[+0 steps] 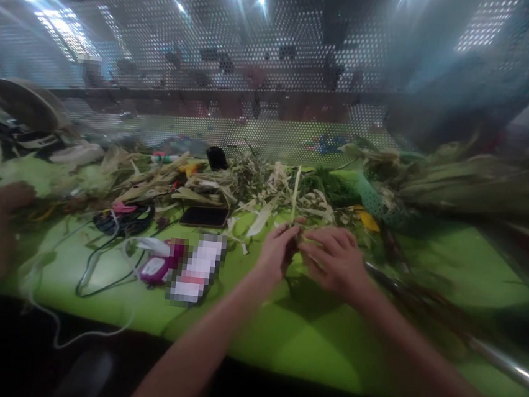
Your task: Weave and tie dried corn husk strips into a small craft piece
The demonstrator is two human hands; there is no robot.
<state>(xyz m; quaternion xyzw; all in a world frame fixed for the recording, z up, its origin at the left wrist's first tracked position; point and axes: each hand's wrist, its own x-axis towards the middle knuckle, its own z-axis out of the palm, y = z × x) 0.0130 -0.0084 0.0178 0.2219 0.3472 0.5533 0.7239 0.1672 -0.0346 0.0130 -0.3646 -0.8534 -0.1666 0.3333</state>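
Green worktop (297,348) spans the foreground; right of the dark-screened phone (204,216), the left hand (279,248) has fingers pinched on an upright pale plant strip (295,194). Right hand (336,260) fingers curl alongside, grip unclear; uneven tugging could tear it.

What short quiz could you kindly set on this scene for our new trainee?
1. Multiple choice: what colour is the tabletop?
A) red
B) green
C) white

2. True or false: the dark-screened phone lies nearer the left hand than the right hand.

3. Fill in the missing word: in the head view, the pale strip points mostly ____ from the left hand's grasp.

Key: 1. B. 2. True. 3. upward.
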